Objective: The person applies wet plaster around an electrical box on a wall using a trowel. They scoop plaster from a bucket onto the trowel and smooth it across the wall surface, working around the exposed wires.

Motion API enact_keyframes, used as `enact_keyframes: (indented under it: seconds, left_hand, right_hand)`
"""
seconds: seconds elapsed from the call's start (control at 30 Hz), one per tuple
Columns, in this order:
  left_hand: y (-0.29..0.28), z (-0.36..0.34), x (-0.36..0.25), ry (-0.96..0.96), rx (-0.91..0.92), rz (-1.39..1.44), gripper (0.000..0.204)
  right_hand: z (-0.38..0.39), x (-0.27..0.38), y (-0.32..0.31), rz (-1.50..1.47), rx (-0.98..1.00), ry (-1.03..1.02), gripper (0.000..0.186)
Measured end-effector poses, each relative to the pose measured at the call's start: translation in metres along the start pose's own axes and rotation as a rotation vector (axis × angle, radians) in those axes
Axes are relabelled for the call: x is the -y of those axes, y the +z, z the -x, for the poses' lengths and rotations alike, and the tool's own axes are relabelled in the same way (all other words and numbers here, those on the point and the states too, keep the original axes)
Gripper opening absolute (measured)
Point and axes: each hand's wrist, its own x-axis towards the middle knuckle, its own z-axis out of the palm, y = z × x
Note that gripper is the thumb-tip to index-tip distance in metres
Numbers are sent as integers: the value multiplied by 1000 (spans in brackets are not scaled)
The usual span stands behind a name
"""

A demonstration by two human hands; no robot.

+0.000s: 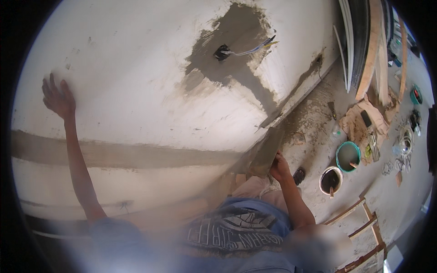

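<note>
My left hand (59,97) lies with fingers spread against the white wall (136,77) at the left. My right hand (280,167) is closed on a plastering trowel (266,152), a long flat grey blade whose handle is hidden behind my fingers. The blade is near the wall's lower right edge; I cannot tell whether it touches. Above it spreads a grey mortar patch (241,27) around a dark wiring box (222,53), from which several wires (252,50) stick out. A grey mortar band (104,154) crosses the wall between my two hands.
On the floor at right stand a teal-rimmed bucket (348,157) and a white bucket (331,180) holding something dark, each with a stick-like handle inside. Nearby lie crumpled brown paper (359,120) and coiled cable (404,141). A wooden ladder (364,227) is at lower right; long boards (369,50) stand upper right.
</note>
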Motion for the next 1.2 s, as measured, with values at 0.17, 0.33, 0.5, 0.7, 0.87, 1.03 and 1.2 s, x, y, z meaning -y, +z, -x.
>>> enact_keyframes:
  seconds: [0.17, 0.33, 0.5, 0.7, 0.87, 1.03, 1.2]
  left_hand:
    - [1, 0, -8, 23, 3, -20, 51]
    - [3, 0, -9, 29, 40, -67, 56]
    - [6, 10, -14, 25, 86, -102, 63]
    - [4, 34, -28, 25, 139, -79, 66]
    - [6, 39, -41, 32, 134, -76, 66]
    - [7, 43, -48, 12, 166, -68, 65]
    - [6, 44, -56, 19, 176, -61, 65]
  right_hand:
    - [-13, 17, 12, 51, 28, 48, 45]
    - [-31, 24, 19, 10, 36, 53, 44]
    - [-38, 16, 0, 14, 47, 86, 44]
    - [-18, 9, -7, -20, -27, 187, 53]
    - [-7, 14, -13, 19, -71, 179, 56]
    - [-5, 26, -26, 29, 15, 139, 54]
    - [-5, 38, -25, 20, -68, 106, 51]
